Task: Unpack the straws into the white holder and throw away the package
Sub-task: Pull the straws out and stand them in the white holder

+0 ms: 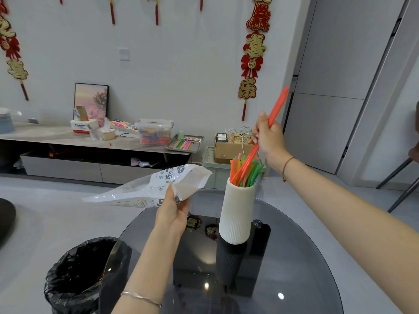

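Right, my right hand (267, 137) grips a bunch of orange straws (277, 107), tilted, lower ends inside the white holder (237, 211) mid-table (306, 257). My left hand (173, 209) clutches the limp, open-mouthed package (158, 184) left of it. The black-lined bin (77, 275) sits by the table's left edge.

Matt ribbed holder (237, 214), glossy glass table (306, 257)

Thin silver bracelet (140, 298) on the left wrist, red string bracelet (286, 166) on the right.
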